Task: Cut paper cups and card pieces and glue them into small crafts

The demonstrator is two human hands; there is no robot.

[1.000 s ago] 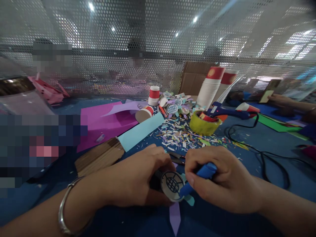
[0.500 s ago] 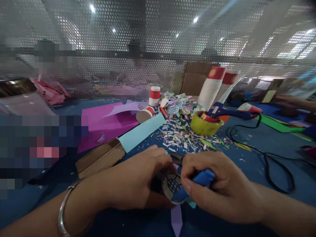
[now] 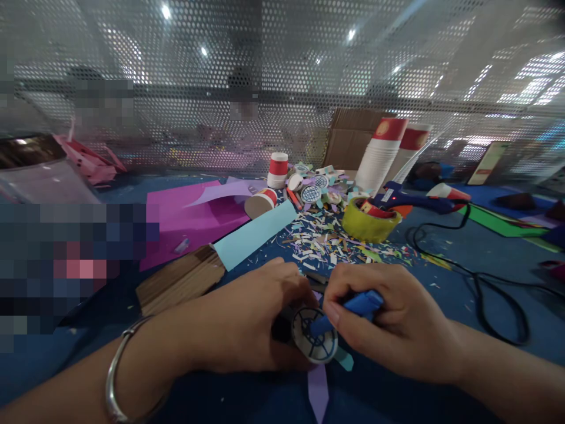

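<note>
My left hand (image 3: 265, 318) curls around a paper cup (image 3: 324, 347), its white round end facing up towards me with dark blue lines drawn on it. A pointed purple paper strip (image 3: 318, 391) and a light teal strip (image 3: 344, 358) stick out from the cup. Between the fingers and thumb of my right hand (image 3: 388, 324) is a blue marker pen (image 3: 364, 302). Its lower end reaches the drawn face of the cup; the very tip is too small to make out. Partly behind my hands lies a dark tool (image 3: 316, 278) whose kind is hidden.
Paper scraps (image 3: 318, 235) lie across the table beyond my hands. A yellow tape roll (image 3: 371, 221) bears a glue gun (image 3: 397, 197), its black cord (image 3: 479, 306) looping at right. Cardboard (image 3: 176, 282), purple sheets (image 3: 189, 218) and stacked paper cups (image 3: 382, 156) stand or lie around.
The marker has shifted up the cup's face and stands off its lower rim. More blue lines, spreading like spokes, now show on the face. My left hand keeps its hold.
</note>
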